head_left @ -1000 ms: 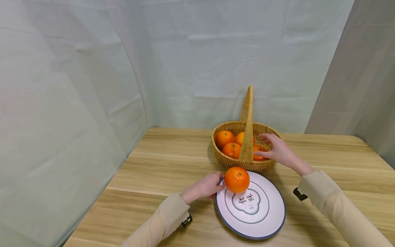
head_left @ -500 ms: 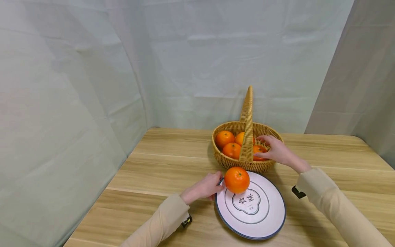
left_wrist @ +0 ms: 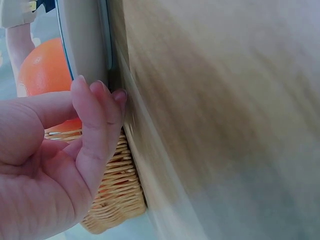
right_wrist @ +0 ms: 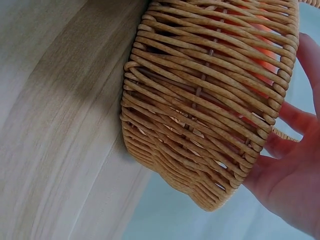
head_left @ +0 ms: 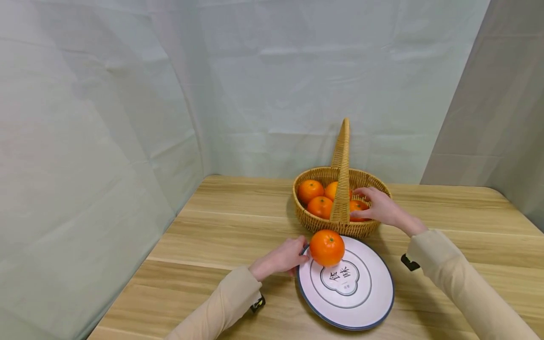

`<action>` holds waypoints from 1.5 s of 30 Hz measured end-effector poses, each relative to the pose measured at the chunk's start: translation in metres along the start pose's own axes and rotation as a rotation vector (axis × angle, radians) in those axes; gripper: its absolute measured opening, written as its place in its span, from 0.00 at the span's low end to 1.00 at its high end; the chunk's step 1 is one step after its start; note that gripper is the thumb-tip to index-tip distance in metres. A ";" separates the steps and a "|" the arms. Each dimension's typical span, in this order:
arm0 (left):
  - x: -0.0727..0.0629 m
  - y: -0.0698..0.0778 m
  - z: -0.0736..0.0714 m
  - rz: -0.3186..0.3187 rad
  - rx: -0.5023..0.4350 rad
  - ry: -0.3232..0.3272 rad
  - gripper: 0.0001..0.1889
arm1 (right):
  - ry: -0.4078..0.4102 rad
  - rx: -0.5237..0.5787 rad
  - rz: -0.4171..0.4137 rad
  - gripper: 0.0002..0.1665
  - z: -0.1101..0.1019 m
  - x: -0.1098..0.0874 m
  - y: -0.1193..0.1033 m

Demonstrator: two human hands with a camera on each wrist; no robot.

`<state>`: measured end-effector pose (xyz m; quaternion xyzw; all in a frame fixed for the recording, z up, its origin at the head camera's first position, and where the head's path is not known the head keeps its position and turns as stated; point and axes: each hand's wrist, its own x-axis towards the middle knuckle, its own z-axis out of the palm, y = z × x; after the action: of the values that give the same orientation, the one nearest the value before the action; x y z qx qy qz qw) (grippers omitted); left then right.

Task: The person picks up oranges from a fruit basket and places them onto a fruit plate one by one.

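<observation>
Left of the plate (head_left: 374,288) I have a stretch of wood-grained desk (head_left: 204,236), with my pale left sleeve (head_left: 225,302) slanting across it and a black clip (head_left: 258,303) under the cuff. My left hand (head_left: 282,257) is grasping the plate by its left rim, fingers bent. On the plate's far left part, right beside that hand, sits one large orange (head_left: 327,248). Just beyond the plate stands a wicker basket (head_left: 308,222): three oranges (head_left: 310,191) lie on the left of its tall handle (head_left: 341,198), and a fourth orange (head_left: 358,206) on the right. My right hand (head_left: 380,207) reaches over the basket's right rim to that fourth one — thumb across its near side, fingers arched past it — but I cannot tell whether I have a grip. My right sleeve (head_left: 450,269) lies right of the plate.
</observation>
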<state>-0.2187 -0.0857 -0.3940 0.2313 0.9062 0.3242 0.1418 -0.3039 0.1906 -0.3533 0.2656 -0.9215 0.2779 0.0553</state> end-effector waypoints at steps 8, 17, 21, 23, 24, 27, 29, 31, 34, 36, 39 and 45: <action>0.001 0.000 0.000 -0.007 0.000 -0.003 0.09 | -0.018 -0.027 -0.011 0.36 0.001 0.003 0.000; 0.000 0.001 0.000 -0.012 0.021 -0.005 0.09 | -0.028 -0.028 -0.024 0.35 0.003 0.004 0.002; 0.000 0.002 0.000 -0.013 0.021 -0.006 0.09 | -0.029 -0.032 -0.033 0.33 0.004 0.004 0.002; 0.000 0.002 0.000 -0.012 0.016 -0.006 0.08 | -0.028 -0.032 -0.033 0.33 0.004 0.004 0.002; 0.000 0.002 0.001 -0.011 0.014 -0.006 0.08 | -0.029 -0.032 -0.033 0.32 0.004 0.003 0.001; -0.001 0.003 0.001 -0.007 0.010 -0.005 0.08 | -0.034 -0.029 -0.034 0.31 0.005 0.003 0.001; -0.001 0.003 0.001 -0.005 0.009 -0.005 0.08 | -0.036 -0.028 -0.037 0.31 0.005 0.003 0.001; -0.001 0.003 0.001 -0.005 0.008 -0.006 0.08 | -0.037 -0.026 -0.045 0.30 0.005 0.002 0.002; -0.001 0.004 0.002 -0.008 0.009 -0.007 0.08 | -0.035 -0.019 -0.055 0.30 0.005 0.002 0.003; -0.001 0.004 0.002 -0.009 0.012 -0.005 0.08 | -0.033 -0.015 -0.060 0.29 0.004 0.002 0.003; 0.000 0.005 0.002 -0.010 0.013 -0.004 0.09 | -0.029 -0.015 -0.061 0.28 0.004 0.002 0.004; 0.000 0.005 0.002 -0.011 0.000 -0.008 0.08 | -0.009 -0.021 -0.057 0.27 0.005 0.002 0.005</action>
<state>-0.2163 -0.0812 -0.3918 0.2276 0.9069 0.3227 0.1470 -0.3080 0.1905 -0.3590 0.2922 -0.9167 0.2653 0.0619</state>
